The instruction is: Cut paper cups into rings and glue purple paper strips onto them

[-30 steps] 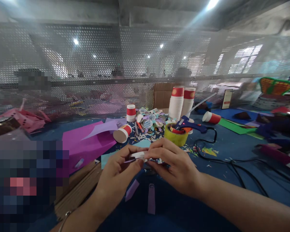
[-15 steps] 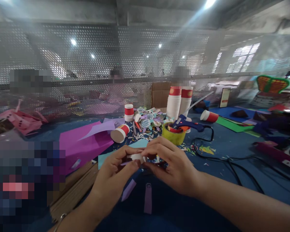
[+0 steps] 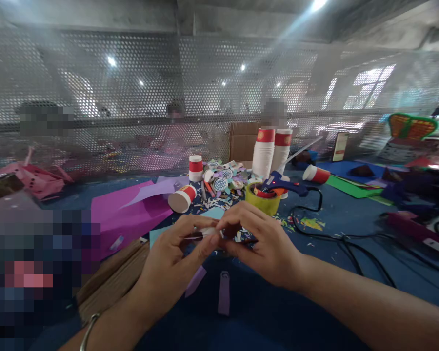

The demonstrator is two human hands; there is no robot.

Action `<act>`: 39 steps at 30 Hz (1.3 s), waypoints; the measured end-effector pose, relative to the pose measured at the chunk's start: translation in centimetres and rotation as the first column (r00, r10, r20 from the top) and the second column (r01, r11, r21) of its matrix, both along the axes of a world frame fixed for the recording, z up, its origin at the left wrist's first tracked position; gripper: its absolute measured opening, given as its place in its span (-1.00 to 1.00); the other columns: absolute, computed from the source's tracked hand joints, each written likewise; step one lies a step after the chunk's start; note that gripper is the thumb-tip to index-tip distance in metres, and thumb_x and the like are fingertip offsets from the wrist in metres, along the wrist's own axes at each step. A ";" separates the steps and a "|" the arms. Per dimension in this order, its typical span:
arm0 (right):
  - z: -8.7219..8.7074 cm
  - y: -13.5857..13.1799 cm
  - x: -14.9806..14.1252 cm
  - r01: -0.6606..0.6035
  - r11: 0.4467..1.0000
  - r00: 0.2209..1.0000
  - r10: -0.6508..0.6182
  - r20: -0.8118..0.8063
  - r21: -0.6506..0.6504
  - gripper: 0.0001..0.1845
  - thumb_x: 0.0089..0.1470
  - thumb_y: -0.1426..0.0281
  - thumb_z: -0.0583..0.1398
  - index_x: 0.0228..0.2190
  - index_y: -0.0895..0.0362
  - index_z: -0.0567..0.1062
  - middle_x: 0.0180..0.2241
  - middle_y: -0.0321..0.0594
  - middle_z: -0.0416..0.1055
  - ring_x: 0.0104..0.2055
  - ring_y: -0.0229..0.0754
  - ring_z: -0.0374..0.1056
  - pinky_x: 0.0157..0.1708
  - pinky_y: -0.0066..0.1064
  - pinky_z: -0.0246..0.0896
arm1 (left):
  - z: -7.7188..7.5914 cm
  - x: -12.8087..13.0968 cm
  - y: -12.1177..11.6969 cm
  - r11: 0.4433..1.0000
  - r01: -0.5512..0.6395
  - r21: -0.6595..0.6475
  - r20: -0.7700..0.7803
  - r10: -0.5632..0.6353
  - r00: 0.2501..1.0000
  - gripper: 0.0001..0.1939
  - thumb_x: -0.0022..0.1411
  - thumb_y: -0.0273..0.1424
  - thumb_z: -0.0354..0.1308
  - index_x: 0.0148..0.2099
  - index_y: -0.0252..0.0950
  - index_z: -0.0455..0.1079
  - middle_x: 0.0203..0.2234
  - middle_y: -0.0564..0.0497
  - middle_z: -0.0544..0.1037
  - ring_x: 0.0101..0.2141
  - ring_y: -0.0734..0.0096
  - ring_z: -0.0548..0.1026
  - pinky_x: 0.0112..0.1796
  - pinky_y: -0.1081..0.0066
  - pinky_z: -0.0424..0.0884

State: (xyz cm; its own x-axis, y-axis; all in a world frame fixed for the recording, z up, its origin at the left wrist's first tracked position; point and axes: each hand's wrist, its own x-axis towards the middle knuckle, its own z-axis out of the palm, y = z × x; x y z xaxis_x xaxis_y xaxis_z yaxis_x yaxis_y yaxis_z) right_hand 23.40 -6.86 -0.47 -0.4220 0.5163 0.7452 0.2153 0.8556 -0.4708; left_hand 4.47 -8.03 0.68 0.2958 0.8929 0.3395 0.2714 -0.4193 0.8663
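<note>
Between my fingertips is a small white paper piece (image 3: 207, 231), mostly covered by the fingers; a thin pale edge shows at its left. My left hand (image 3: 181, 253) is closed on it, thumb in front and fingers behind. My right hand (image 3: 261, 243) pinches at its right end, with the fingertips of both hands meeting. Below them on the blue table lie a purple paper strip (image 3: 224, 295) with a small drawn curl and another purple paper piece (image 3: 195, 281). A light blue sheet (image 3: 212, 212) lies behind the hands.
A glue gun (image 3: 283, 184) rests on a yellow tape roll (image 3: 261, 204), its black cable (image 3: 346, 240) running right. Behind are stacked paper cups (image 3: 263, 156), a tipped cup (image 3: 183, 199) and a pile of paper turtle-like crafts (image 3: 221, 181). Magenta paper (image 3: 128, 214) and cardboard (image 3: 113, 278) lie left.
The white paper piece has turned slightly and is now more hidden behind my left thumb and fingers. Both hands stay together, with small finger shifts. The view has moved a little.
</note>
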 end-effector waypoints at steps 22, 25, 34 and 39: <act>0.0 0.0 0.2 0.037 0.999 0.999 -0.037 -0.005 -0.007 -0.87 0.13 0.52 0.23 -0.24 0.16 0.43 -0.28 -0.22 0.36 -0.31 -0.30 0.31 -0.32 -0.45 0.30 | 0.2 -0.1 -0.4 0.988 0.121 -0.098 0.165 -0.104 0.981 -0.83 0.29 -0.32 0.14 -0.12 -0.11 0.52 -0.23 0.05 0.60 -0.18 0.34 0.51 -0.14 0.41 0.38; -0.1 -0.1 0.1 0.014 1.000 1.000 -0.014 -0.010 -0.009 -0.85 0.12 0.53 0.24 -0.23 0.16 0.43 -0.27 -0.22 0.36 -0.28 -0.29 0.31 -0.31 -0.45 0.31 | 0.5 0.0 -0.6 0.991 0.104 -0.086 0.166 -0.089 0.982 -0.81 0.28 -0.34 0.13 -0.10 -0.11 0.53 -0.26 0.05 0.60 -0.20 0.35 0.51 -0.16 0.42 0.38; 0.0 -0.2 0.1 -0.008 0.999 1.000 0.007 0.019 0.034 -0.82 0.11 0.55 0.24 -0.23 0.14 0.41 -0.28 -0.23 0.36 -0.27 -0.27 0.29 -0.30 -0.41 0.27 | 0.6 0.1 -0.9 0.995 0.047 -0.093 0.146 -0.033 0.989 -0.76 0.25 -0.42 0.09 -0.13 -0.17 0.57 -0.21 0.00 0.62 -0.15 0.28 0.52 -0.09 0.34 0.36; 0.1 -0.1 0.3 0.008 0.999 1.000 -0.008 0.000 0.032 -0.81 0.11 0.55 0.25 -0.22 0.14 0.41 -0.28 -0.25 0.36 -0.30 -0.29 0.29 -0.30 -0.42 0.28 | 0.4 0.2 -0.8 0.984 0.119 -0.130 0.259 -0.083 0.962 -0.79 0.28 -0.36 0.12 -0.09 -0.11 0.54 -0.18 0.04 0.60 -0.11 0.32 0.50 -0.07 0.39 0.36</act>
State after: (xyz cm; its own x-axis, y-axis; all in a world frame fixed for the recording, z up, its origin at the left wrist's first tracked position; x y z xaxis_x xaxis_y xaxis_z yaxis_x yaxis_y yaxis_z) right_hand 23.68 -6.99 -0.37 -0.4178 0.4955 0.7615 0.2220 0.8684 -0.4433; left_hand 4.65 -8.83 1.05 0.3084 0.9075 0.2853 -0.0006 -0.2997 0.9540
